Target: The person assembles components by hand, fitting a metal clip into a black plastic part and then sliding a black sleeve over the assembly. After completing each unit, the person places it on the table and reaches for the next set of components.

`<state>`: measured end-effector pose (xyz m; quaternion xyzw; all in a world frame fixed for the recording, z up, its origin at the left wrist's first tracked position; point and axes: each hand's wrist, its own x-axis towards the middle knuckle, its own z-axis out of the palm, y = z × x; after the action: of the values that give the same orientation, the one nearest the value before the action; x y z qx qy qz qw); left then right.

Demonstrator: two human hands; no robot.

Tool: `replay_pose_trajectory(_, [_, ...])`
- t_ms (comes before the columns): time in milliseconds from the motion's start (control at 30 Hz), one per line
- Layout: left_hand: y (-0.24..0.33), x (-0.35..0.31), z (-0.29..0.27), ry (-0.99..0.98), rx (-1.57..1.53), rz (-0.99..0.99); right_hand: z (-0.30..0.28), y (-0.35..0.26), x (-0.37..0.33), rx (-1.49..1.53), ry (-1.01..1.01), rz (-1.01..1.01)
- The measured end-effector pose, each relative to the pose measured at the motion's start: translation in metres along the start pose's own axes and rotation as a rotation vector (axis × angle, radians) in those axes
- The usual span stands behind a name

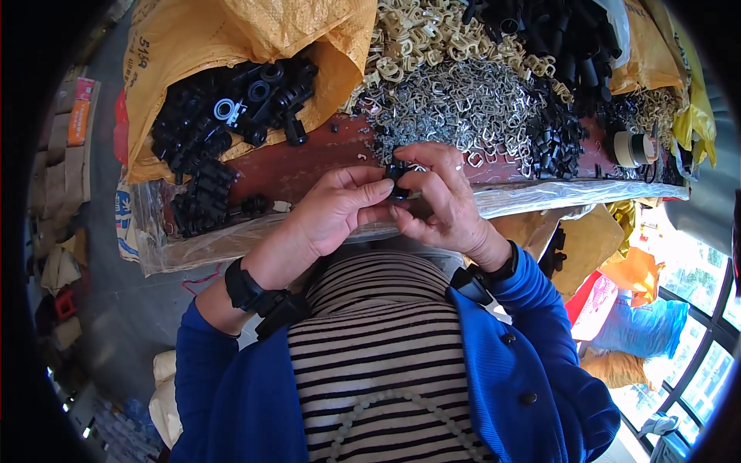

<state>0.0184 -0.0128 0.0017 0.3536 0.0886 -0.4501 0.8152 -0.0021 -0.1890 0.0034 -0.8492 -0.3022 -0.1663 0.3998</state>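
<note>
Above the table's near edge, both my hands meet around a small black plastic part (397, 179). My left hand (340, 202) pinches it from the left between thumb and fingers. From the other side, my right hand (441, 193) grips the same part, its fingers curled round it. The fingers cover much of the part, so its exact shape is hidden. Just beyond my hands lies a heap of small silvery metal clips (448, 108). Behind those is a pile of cream-coloured plastic clips (424, 38).
An orange woven sack (255, 31) at the left spills black plastic fittings (208, 116) onto the red tabletop (309, 158). Small black pieces (552, 131) and a tape roll (631, 149) lie at the right. Plastic film (556, 198) wraps the table's front edge. Bags (641, 328) stand by the window.
</note>
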Motion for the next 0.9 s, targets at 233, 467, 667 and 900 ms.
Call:
replay_pose_trajectory(233, [-0.006, -0.022, 0.007, -0.047, 0.001, 0.051, -0.001, -0.024, -0.001, -0.041, 0.059, -0.064])
replay_pose_trajectory(467, [-0.012, -0.04, 0.009, -0.033, 0.014, 0.108, 0.0, -0.047, -0.005, -0.153, 0.06, -0.135])
replay_pose_trajectory(667, [-0.011, -0.038, 0.005, -0.004, 0.019, 0.099, 0.001, -0.044, -0.003, -0.192, 0.038, -0.157])
replay_pose_trajectory(900, [-0.005, -0.019, 0.0, 0.002, -0.049, 0.027, 0.002, -0.024, 0.001, -0.079, 0.014, -0.043])
